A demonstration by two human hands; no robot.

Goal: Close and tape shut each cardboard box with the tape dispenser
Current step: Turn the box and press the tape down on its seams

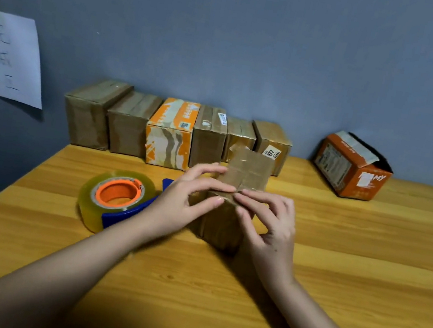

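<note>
Between both hands [182, 204] [270, 230], brown taped box [248, 173] stands upright.

Two bare forearms come up from the bottom edge of the view towards the small brown box [244, 180] on the table, and neither one has a sleeve, cuff, watch, bracelet or band anywhere along the length that shows. The left hand [183, 201] and the right hand [270, 227], on either side of that box, wear no gloves and no rings, and the fingernails are short and plain, without polish. On the back of the right hand, below the box, sits one small dark mole
</note>
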